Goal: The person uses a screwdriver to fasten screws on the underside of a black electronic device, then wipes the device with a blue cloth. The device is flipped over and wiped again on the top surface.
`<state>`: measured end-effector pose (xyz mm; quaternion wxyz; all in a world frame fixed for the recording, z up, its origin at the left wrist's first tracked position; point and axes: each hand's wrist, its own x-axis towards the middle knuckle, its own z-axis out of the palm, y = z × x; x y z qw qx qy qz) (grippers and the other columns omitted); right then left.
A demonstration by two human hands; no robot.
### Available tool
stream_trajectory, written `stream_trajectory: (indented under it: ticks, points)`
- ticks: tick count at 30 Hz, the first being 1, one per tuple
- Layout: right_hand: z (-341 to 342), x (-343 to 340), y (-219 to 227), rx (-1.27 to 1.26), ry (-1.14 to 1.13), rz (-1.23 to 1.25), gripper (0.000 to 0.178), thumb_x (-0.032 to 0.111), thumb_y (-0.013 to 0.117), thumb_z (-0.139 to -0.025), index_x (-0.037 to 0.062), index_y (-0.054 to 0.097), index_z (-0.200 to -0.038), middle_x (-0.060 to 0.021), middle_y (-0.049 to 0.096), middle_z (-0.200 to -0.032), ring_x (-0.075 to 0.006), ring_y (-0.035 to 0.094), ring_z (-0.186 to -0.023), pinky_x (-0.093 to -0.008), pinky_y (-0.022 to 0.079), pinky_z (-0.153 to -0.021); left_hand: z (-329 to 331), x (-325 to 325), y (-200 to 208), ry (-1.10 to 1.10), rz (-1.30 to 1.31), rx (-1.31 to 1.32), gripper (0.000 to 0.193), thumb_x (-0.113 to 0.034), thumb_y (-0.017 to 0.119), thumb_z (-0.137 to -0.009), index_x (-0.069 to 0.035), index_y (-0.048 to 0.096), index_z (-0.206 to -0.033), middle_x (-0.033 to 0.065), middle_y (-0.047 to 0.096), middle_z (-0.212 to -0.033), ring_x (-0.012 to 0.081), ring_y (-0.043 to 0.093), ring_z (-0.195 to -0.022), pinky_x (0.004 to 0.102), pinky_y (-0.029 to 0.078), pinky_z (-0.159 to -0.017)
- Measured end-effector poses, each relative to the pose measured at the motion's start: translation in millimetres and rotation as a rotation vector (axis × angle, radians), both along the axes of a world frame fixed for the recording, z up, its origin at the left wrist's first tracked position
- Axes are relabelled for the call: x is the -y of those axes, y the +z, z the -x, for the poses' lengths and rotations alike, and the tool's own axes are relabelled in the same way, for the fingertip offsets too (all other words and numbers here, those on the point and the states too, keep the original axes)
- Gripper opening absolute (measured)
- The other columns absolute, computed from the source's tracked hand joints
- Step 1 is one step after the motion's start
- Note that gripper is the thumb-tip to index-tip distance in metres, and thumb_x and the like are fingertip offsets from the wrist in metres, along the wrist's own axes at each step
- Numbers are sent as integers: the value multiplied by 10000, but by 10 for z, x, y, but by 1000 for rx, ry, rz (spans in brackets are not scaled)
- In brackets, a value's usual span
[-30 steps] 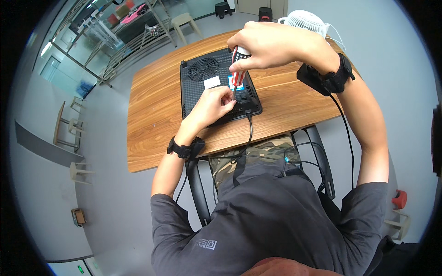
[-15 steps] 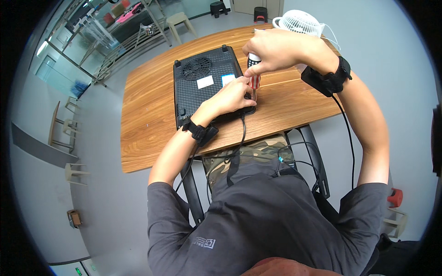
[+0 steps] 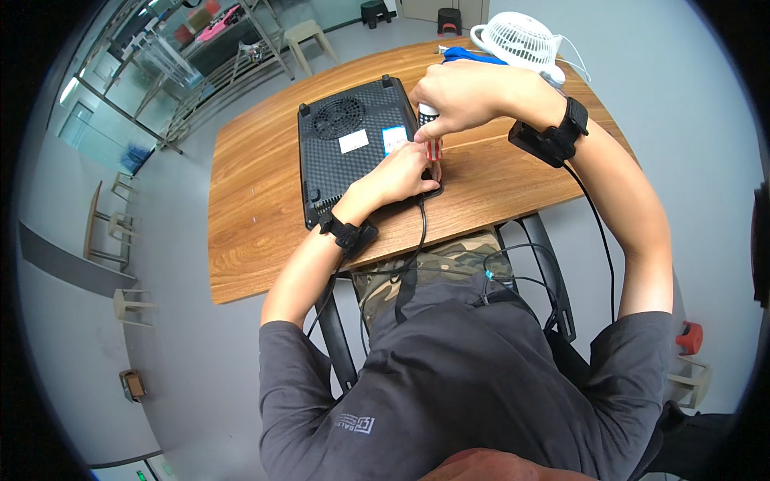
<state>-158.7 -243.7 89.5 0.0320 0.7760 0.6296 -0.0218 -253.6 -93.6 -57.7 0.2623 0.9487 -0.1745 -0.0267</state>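
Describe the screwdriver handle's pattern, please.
The handle has red and white stripes below a dark, white-spotted part; head view.

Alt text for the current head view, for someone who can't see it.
The right hand holds a striped screwdriver at the near right corner of a black appliance on a wooden table; the left hand is at the same corner. A white fan sits at the far right.

Two hands (image 3: 399, 172) (image 3: 459, 94), one screwdriver (image 3: 434, 150), one black appliance (image 3: 329, 164), two labels (image 3: 353, 142) (image 3: 392, 138), one white fan (image 3: 520, 40)
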Motion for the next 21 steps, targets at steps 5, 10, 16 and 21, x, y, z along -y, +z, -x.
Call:
stream_trajectory:
  ticks: [5,10,16,21]
  points:
    - [-17,-33,-44,12,18,-2,455,446,755,-871,30,745,-1054,-187,721,-802,-342,721,-777,-423,582,-725,-13,-62,-70,-42,39,52,212,-108,783,-787,3,710,-952,177,688,-1028,353,662,-1043,431,525,-955]
    - [-13,-57,-91,57,37,8,483,474,744,-878,12,741,-1017,-192,711,-775,-352,714,-748,-434,578,-691,17,-164,-76,-20,115,54,292,-79,729,-808,5,684,-1083,190,679,-1096,352,650,-1093,407,511,-991]
    - [67,-75,-41,89,45,6,604,536,705,-895,-55,702,-770,-199,637,-611,-351,673,-599,-419,553,-575,98,-177,154,-37,277,48,341,-73,698,-815,-4,654,-1146,143,686,-1090,291,661,-1044,384,513,-981]
    - [76,-56,-102,80,13,-67,601,470,684,-917,-77,660,-668,-213,617,-581,-343,651,-548,-418,534,-532,83,-118,220,103,390,195,460,-234,848,-783,0,645,-1122,122,680,-935,215,638,-833,345,524,-793]
